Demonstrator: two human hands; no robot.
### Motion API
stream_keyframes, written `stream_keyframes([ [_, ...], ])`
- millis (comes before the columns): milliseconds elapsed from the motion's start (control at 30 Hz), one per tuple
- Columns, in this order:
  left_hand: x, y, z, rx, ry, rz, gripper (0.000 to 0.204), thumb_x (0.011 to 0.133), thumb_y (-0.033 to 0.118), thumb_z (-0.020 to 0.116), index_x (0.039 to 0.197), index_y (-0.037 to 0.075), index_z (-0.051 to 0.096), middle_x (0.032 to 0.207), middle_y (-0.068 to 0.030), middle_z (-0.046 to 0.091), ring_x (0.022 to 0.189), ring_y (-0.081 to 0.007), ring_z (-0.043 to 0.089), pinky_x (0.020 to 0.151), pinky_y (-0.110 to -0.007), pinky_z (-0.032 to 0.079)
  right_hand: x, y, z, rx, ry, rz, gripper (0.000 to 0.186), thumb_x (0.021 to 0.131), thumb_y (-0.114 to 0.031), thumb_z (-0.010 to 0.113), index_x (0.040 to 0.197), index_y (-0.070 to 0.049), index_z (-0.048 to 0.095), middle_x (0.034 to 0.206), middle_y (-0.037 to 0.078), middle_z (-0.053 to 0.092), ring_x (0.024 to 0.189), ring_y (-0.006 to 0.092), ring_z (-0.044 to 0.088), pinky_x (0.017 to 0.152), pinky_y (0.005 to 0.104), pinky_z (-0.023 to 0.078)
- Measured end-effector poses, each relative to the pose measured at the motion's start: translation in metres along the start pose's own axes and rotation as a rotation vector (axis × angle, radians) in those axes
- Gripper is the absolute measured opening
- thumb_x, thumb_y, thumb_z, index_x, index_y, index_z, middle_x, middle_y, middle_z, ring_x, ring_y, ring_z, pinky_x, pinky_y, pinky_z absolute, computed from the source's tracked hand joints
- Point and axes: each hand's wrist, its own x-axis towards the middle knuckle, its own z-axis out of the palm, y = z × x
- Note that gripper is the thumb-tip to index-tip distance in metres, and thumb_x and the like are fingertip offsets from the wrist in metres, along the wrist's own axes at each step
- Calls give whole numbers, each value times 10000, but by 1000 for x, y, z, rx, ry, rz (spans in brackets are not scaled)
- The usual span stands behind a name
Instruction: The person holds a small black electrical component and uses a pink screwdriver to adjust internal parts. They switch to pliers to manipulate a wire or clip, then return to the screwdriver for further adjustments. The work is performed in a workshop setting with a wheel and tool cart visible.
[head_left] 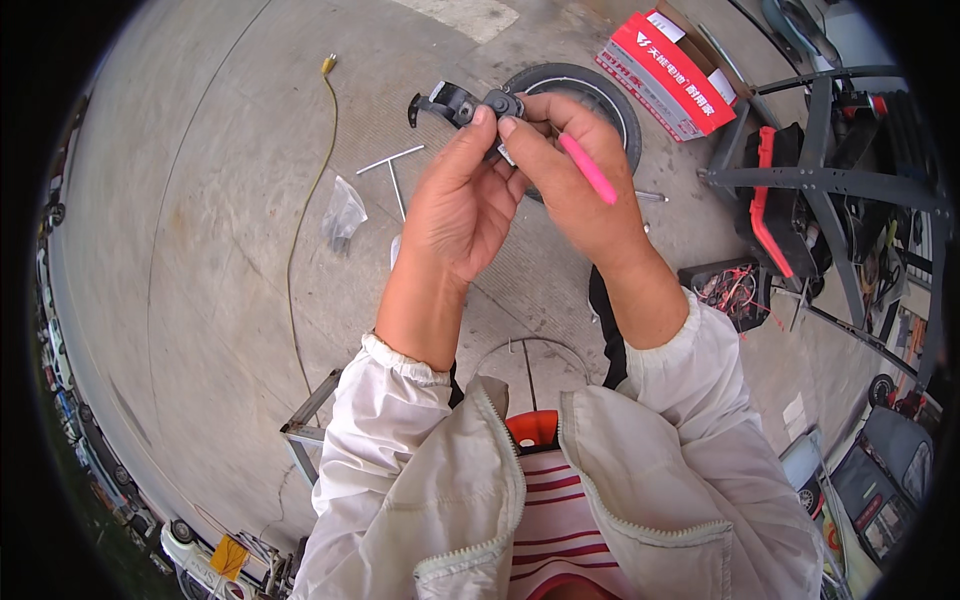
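Observation:
Both my hands are raised together over the floor, around a small black mechanical part (455, 101) with a curved arm on its left side. Its exact kind I cannot tell. My left hand (462, 205) pinches the part's near edge between thumb and fingers. My right hand (580, 175) grips its right end, with the thumb pressed close to the left thumb. A bright pink stick-like handle (588, 170) lies across the right hand, its far end hidden by the fingers. Beyond the hands, a black tyre on a wheel (622, 110) lies flat on the floor, partly covered by them.
A silver T-shaped wrench (392, 172), a clear plastic bag (343, 212) and a yellow cable (303, 235) lie left of my hands. At the right stand a red box (668, 78), a grey metal frame (830, 180) and a black tray of wires (728, 292).

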Motion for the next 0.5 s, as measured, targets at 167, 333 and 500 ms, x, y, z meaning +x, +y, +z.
stream_keyframes([
  [167,0,1,2,-6,-15,9,457,1021,324,475,1314,-28,471,1263,-180,569,1186,-267,568,1046,-394,446,1,4,3,-55,17,-71,244,876,-154,681,996,55,649,740,-9,605,646,42,521,572,210,438],
  [333,1,3,0,-72,11,60,354,1012,277,514,1210,-12,564,1143,-124,634,1068,-211,616,945,-362,516,-2,1,3,-134,28,-131,245,881,-142,677,1017,58,641,748,1,615,644,45,536,569,211,446],
  [500,2,4,-4,16,48,129,442,1012,284,499,1262,-80,486,1230,-215,583,1197,-327,556,1038,-438,465,-1,-1,1,11,80,-97,245,921,-145,612,1055,61,608,817,39,634,736,70,579,659,223,471],
])
